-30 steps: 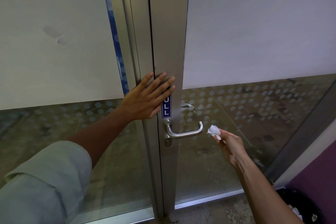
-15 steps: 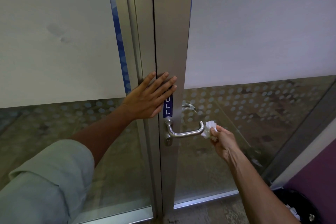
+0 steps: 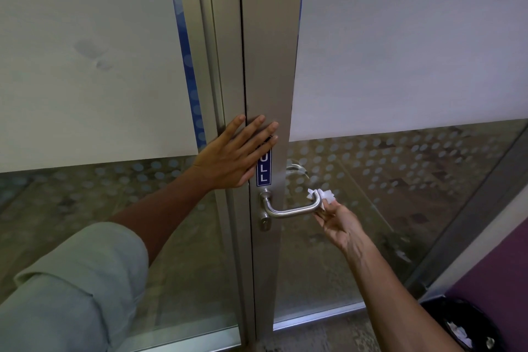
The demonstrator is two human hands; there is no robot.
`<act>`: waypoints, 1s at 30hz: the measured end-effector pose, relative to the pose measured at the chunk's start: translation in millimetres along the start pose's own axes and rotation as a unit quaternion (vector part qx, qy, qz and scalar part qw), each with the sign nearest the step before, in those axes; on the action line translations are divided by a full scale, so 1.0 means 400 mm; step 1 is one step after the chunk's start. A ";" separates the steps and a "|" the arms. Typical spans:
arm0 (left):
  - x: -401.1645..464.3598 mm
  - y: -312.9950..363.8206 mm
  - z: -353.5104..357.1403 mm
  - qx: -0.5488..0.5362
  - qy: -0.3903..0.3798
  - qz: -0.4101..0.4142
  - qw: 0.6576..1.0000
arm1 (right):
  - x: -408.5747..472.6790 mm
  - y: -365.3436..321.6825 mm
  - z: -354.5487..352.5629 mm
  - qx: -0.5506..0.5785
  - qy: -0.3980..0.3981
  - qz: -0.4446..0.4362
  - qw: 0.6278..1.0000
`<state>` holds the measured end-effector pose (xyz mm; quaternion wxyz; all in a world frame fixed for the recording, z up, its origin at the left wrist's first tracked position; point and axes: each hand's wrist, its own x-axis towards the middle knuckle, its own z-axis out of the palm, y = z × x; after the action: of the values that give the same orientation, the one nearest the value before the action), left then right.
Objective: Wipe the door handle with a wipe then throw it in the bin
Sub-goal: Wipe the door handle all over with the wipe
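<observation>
A brushed steel lever handle sticks out from the metal door frame, just below a blue PULL sticker. My right hand pinches a crumpled white wipe and presses it against the bent outer end of the handle. My left hand lies flat with fingers spread on the frame above and left of the handle, partly covering the sticker. A black bin with white scraps inside stands on the floor at the bottom right.
Glass panels with frosted upper halves and a dotted pattern flank the frame. A purple wall rises at the right beside the bin. A second handle shows through the glass behind the door.
My right hand has carried the wipe leftward from open air onto the outer end of the handle. My left hand has stayed flat on the frame.
</observation>
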<state>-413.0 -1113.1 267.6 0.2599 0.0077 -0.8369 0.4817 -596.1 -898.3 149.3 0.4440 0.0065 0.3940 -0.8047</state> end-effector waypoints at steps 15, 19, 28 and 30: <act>-0.001 0.002 0.017 -0.001 0.018 -0.002 1.000 | -0.070 0.048 -0.018 -0.057 0.050 -0.075 0.994; -0.001 0.003 0.018 -0.003 0.017 -0.002 1.000 | -0.074 0.050 -0.028 -0.054 0.046 -0.066 0.995; -0.002 0.004 0.015 -0.005 0.019 -0.004 1.000 | -0.057 0.103 -0.097 -0.028 0.011 0.028 0.999; -0.002 0.004 0.015 -0.002 0.020 -0.004 1.000 | -0.047 0.123 -0.094 -0.025 0.025 0.041 0.999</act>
<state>-415.4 -1117.4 263.5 0.2788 0.0004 -0.8325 0.4788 -562.0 -875.6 99.0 0.4665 0.0315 0.4244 -0.7754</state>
